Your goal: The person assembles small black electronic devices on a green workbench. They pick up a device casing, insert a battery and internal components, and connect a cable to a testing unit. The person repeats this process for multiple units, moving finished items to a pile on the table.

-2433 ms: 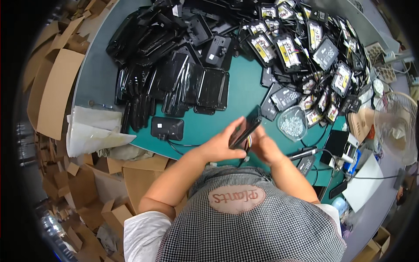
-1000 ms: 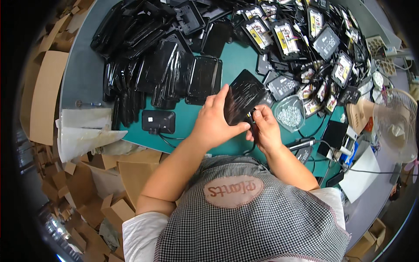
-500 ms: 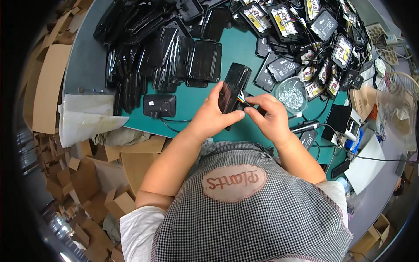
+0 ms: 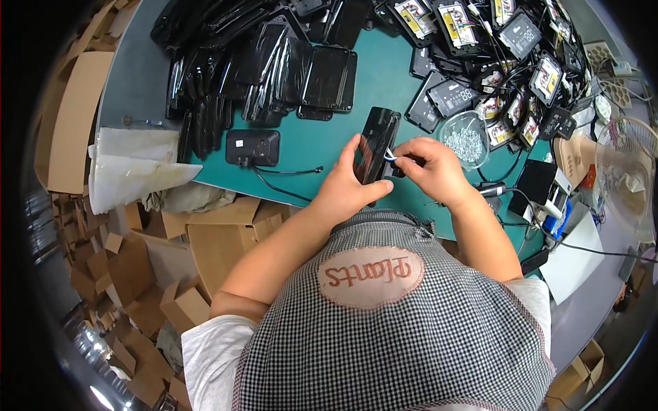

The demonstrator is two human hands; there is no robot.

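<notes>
Left hand (image 4: 348, 185) half-curled, we hold the black case (image 4: 377, 130) (likely light, slippery) by its seven-o'clock edges; our right hand (image 4: 439, 170) pinches fragile-looking wires (image 4: 389, 155)

Green tabletop (image 4: 384, 75), black panels (image 4: 328, 79), wired modules (image 4: 456, 26), clear tub (image 4: 456, 123)

Head cam: left fisheye, head-worn
Facing: I look steeply down past the apron (image 4: 384, 349) onto the table (image 4: 312, 140)
Range: near; I get both hands (image 4: 343, 195) mid-frame, edges bending toward rim
</notes>
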